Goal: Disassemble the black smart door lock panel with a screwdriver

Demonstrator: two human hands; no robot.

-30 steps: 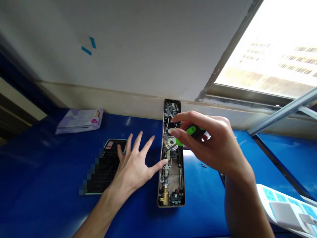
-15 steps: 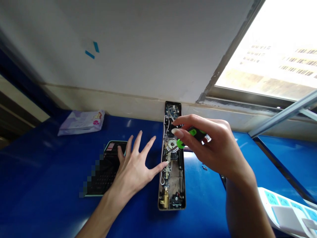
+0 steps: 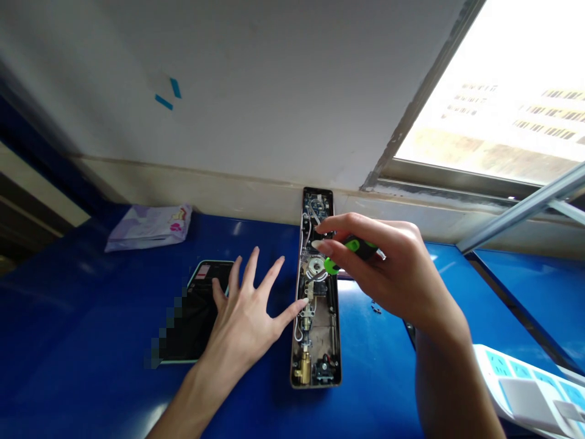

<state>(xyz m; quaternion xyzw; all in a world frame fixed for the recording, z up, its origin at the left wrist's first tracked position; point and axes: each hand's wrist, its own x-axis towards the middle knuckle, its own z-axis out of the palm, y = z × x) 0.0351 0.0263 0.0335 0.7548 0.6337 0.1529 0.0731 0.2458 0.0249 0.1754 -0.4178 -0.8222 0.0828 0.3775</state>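
Note:
A long, narrow door-lock housing (image 3: 335,360) lies open on the blue table, its circuit board, wires, round metal part and brass piece exposed. My right hand (image 3: 388,262) is closed around a green and black screwdriver (image 3: 331,266) above the middle of the housing. The screwdriver's thin shaft slants down to the left, close to the round part; whether its tip touches anything I cannot tell. Near my right index fingertip is a slim metal strip (image 3: 315,214). My left hand (image 3: 249,311) is open with fingers spread, its thumb at the housing's left edge and its other fingers beside and over a phone (image 3: 192,329).
A pale purple packet (image 3: 148,227) lies at the back left by the wall. Several small dark screws (image 3: 375,307) sit right of the housing. A white power strip (image 3: 521,390) is at the lower right, below a metal frame bar (image 3: 516,210) and the window.
The whole view has shifted very slightly. Both hands, the screwdriver and the housing keep nearly the same places relative to each other.

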